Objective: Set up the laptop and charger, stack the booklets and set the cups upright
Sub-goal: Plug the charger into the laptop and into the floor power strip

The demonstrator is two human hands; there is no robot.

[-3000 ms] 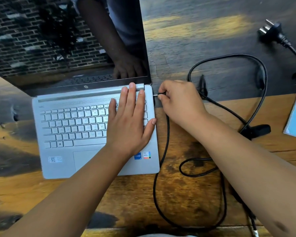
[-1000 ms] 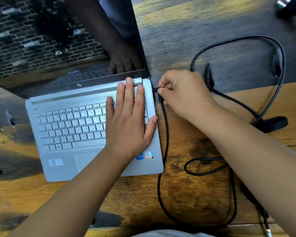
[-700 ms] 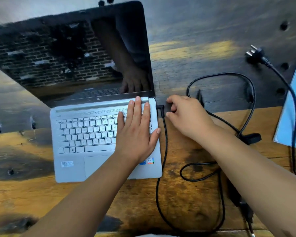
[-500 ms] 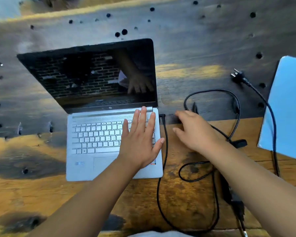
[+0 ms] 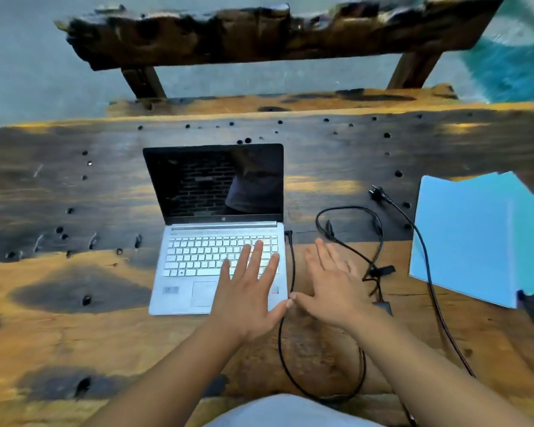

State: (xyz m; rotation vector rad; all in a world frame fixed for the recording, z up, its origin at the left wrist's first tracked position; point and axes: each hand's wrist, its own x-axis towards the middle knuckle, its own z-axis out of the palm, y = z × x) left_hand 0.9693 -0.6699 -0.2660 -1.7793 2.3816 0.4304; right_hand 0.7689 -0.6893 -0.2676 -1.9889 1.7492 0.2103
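Silver and open, the laptop sits on the wooden table, its dark screen upright beyond the left hand, which lies flat with fingers spread across the right side of the keyboard, holding nothing. Between the two hands, the black charger cable runs from a plug seated at the laptop's right edge, then loops back towards the person. Just right of it the right hand hovers flat and empty, thumbs nearly touching. Further right lies the loose wall plug, then light blue booklets, overlapping untidily. They look thin and floppy; lifting them by a long edge would probably work best. No cups are visible.
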